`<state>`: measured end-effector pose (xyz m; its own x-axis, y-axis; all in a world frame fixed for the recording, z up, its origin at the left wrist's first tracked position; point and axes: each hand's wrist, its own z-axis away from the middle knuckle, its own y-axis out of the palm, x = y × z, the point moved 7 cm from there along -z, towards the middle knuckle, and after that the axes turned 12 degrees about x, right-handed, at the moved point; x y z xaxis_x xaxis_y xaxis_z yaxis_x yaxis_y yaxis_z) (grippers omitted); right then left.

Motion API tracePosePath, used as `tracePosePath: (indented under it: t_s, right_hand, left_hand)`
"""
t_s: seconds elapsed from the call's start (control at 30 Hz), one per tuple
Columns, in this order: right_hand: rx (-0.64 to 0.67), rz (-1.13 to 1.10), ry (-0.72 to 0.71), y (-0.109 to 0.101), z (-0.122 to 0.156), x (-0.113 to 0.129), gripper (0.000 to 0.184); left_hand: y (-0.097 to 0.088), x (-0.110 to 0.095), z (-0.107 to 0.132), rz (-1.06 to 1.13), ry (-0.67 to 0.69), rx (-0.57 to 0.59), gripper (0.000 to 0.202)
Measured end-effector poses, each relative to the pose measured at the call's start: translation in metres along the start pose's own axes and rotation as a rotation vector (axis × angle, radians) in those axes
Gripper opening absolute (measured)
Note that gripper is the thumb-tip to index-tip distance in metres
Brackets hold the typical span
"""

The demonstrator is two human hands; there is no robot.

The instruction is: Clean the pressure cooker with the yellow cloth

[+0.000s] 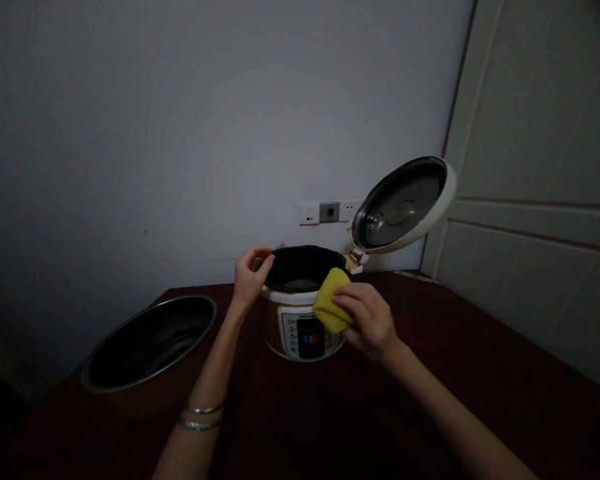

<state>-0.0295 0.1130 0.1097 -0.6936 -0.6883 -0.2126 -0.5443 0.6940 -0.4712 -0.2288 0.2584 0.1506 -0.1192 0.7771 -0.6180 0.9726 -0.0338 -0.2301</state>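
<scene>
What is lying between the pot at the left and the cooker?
In the head view, the left hand and its forearm show between the pot and the cooker; dark table shows beneath.

A dark red table (430, 347) carries an open-lidded cooker (305, 333) near the back edge — and a dark-lined pot (150, 343) by the left edge — while a thin, indistinct strip (415, 275) lies at the back right corner.

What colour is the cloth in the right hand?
Yellow: the cloth shows best in the head view.
</scene>
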Motion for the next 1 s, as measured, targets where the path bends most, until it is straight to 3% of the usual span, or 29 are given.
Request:
tracePosePath:
  t_s: [0.07,0.17,0.33,0.47,0.73,0.9,1.0]
  right_hand:
    - [0.124,0.098,-0.067,0.019,-0.001,0.011,0.028]
    - [0.198,0.209,-0.066,0.035,0.0,0.016,0.023]
    - [0.157,0.277,-0.037,0.045,0.015,0.02,0.026]
    - [0.123,0.282,-0.008,0.048,0.029,0.026,0.024]
    - [0.216,0.229,0.115,0.065,0.056,0.029,0.022]
    - [0.31,0.152,0.176,0.078,0.076,0.031,0.027]
    - [0.364,0.144,0.194,0.085,0.086,0.034,0.031]
  left_hand:
    - [0.006,0.005,0.009,-0.018,0.025,-0.012,0.015]
    - [0.014,0.008,0.023,-0.081,0.071,-0.022,0.013]
    - [0.02,0.002,0.04,-0.318,0.216,-0.066,0.012]
    - [0.017,0.007,0.051,-0.332,0.239,-0.145,0.008]
    - [0.006,0.023,0.065,-0.092,0.177,-0.265,0.01]
    - [-0.012,0.049,0.077,0.229,-0.002,-0.498,0.015]
    - [-0.016,0.054,0.092,0.283,-0.053,-0.605,0.018]
